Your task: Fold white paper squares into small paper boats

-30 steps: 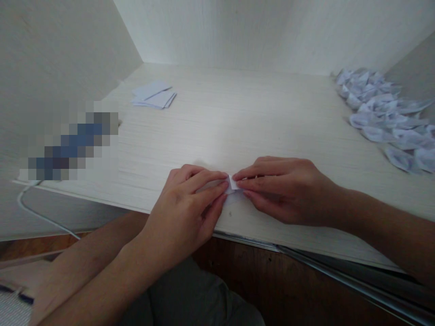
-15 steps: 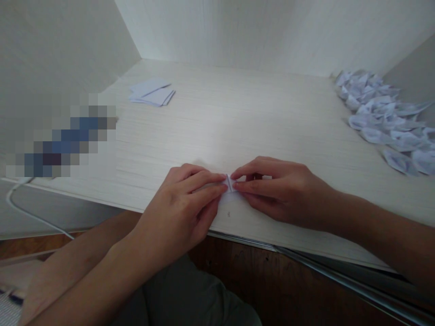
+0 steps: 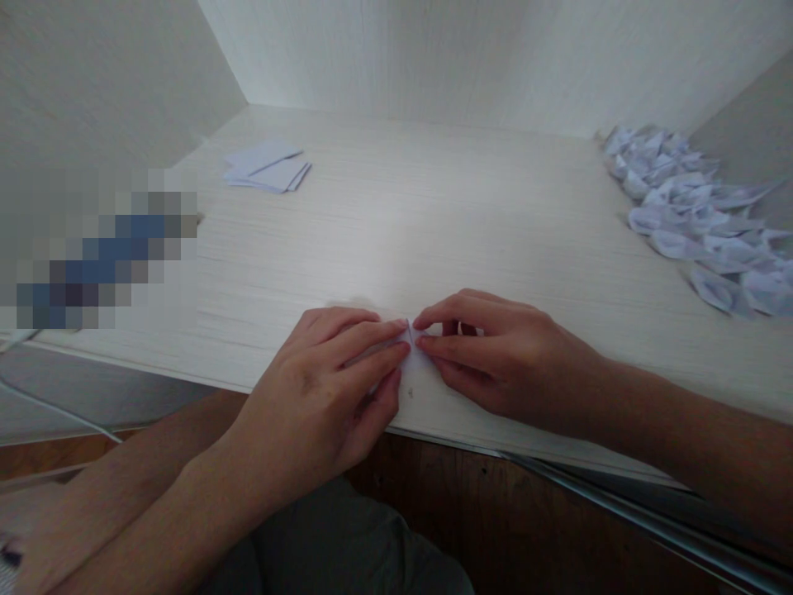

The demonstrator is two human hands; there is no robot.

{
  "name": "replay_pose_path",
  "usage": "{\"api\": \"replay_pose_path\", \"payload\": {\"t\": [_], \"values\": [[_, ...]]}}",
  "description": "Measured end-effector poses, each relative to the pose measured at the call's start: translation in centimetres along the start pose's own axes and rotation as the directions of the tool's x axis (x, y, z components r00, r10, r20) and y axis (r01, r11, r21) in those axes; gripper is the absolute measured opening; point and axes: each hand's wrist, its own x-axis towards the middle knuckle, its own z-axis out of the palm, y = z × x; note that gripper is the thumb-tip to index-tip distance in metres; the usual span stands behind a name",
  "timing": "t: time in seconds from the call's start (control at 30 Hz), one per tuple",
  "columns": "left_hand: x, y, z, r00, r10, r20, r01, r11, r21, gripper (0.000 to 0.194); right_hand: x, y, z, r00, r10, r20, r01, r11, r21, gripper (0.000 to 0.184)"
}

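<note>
A small folded piece of white paper (image 3: 420, 354) lies on the pale table near its front edge, mostly covered by my fingers. My left hand (image 3: 347, 372) pinches its left part, the fingertips pressed onto the paper. From the right, my right hand (image 3: 496, 351) has its fingertips closed on the other side of the paper. The two sets of fingertips almost meet at a crease or upright edge in the middle. How the hidden part of the paper is folded I cannot tell.
A small stack of flat white paper pieces (image 3: 269, 169) lies at the back left. Many folded white paper pieces (image 3: 700, 207) are heaped at the right. A blurred-out bluish object (image 3: 111, 256) is on the left, with a white cable (image 3: 55, 405) below. The table's front edge (image 3: 446, 442) runs below my hands.
The whole view has shifted slightly. The gap between my fingertips has narrowed a little, and both hands stay on the paper.
</note>
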Motion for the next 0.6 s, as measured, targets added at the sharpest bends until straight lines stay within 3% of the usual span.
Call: {"api": "replay_pose_path", "payload": {"t": [0.33, 0.6], "values": [[-0.22, 0.3, 0.04, 0.999, 0.033, 0.034, -0.034, 0.999, 0.034, 0.032, 0.0, -0.33, 0.12, 0.999, 0.029, -0.027, -0.029, 0.999, -0.021, 0.018], [-0.32, 0.98, 0.27, 0.999, -0.017, 0.043, 0.013, 0.997, 0.08, 0.03, -0.06, -0.16, 0.15, 0.994, 0.091, -0.054, -0.085, 0.99, 0.113, 0.017]]}}
